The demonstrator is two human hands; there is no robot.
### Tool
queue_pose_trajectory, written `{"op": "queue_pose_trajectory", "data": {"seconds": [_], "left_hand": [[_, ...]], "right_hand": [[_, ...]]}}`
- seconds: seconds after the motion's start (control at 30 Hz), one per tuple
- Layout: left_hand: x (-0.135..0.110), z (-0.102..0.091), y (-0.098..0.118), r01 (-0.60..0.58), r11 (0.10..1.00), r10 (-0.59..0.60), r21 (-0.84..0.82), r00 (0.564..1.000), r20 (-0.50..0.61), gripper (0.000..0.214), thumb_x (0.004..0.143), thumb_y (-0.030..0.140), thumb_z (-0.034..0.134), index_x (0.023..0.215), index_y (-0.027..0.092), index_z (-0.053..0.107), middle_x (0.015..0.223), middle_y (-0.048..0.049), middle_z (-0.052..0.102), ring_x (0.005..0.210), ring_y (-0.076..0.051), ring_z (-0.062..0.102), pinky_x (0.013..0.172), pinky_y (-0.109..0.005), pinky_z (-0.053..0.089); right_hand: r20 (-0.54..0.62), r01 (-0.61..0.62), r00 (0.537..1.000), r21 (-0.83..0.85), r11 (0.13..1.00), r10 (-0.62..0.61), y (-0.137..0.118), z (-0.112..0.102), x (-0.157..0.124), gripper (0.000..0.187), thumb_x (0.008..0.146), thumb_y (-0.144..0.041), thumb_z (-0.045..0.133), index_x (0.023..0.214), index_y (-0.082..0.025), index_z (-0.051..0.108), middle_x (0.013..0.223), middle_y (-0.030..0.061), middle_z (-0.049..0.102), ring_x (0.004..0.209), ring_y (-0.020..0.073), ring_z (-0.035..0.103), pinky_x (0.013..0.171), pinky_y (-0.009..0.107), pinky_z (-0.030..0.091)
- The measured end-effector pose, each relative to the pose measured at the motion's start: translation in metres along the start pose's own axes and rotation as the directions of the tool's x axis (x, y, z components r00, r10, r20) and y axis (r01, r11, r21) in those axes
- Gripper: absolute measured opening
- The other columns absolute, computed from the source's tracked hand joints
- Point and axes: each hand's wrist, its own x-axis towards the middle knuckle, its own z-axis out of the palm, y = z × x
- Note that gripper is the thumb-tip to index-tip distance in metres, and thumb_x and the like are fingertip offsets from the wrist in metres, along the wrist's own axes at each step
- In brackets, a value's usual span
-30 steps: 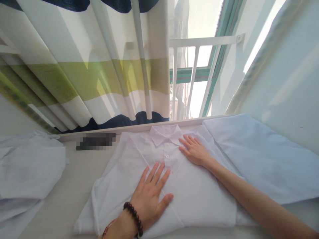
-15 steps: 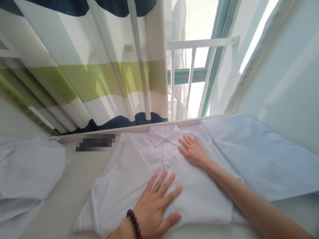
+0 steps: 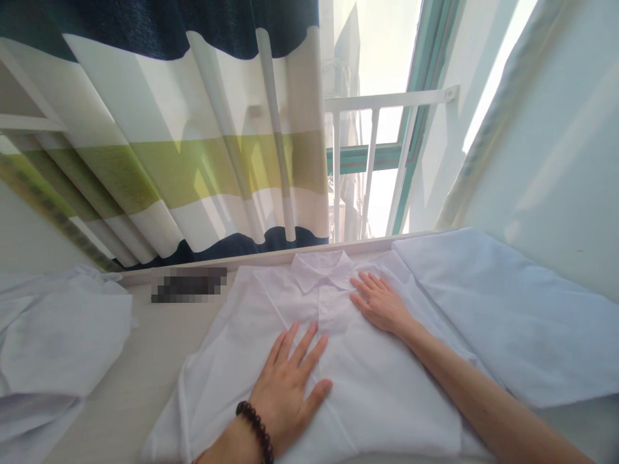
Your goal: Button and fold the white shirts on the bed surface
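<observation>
Shirt (image 3: 387, 380), white, collared, spread flat; left hand (image 3: 287, 380), wearing dark beaded bracelet (image 3: 258, 428), and right hand (image 3: 382, 304), near collar (image 3: 305, 273), both palm-down on it, grip released.

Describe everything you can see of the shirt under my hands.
The shirt is white and looks like thin, smooth woven fabric, with light creases. It lies spread front up on the pale surface, its pointed, turned-down collar at the far end. Below that, a small pale button shows. The left hand rests flat mid-front, the right hand beside the collar. A white cloth lies along its right side.
</observation>
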Motion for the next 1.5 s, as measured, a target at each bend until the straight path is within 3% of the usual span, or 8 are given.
{"op": "queue_pose_trajectory", "data": {"seconds": [1.5], "left_hand": [[0.0012, -0.0069, 0.0031, 0.023, 0.999, -0.021, -0.047, 0.999, 0.042, 0.06, 0.098, 0.049, 0.038, 0.154, 0.032, 0.023, 0.16, -0.0004, 0.028, 0.145, -0.032, 0.022, 0.114, -0.055, 0.028]], "right_hand": [[-0.011, -0.003, 1.0, 0.022, 1.0, 0.003, -0.001, 0.0003, -0.0023, 0.055, 0.1, -0.045, 0.03, 0.149, -0.023, 0.038, 0.159, 0.0058, 0.029, 0.146, 0.0252, 0.024, 0.119, 0.046, 0.017]]}}
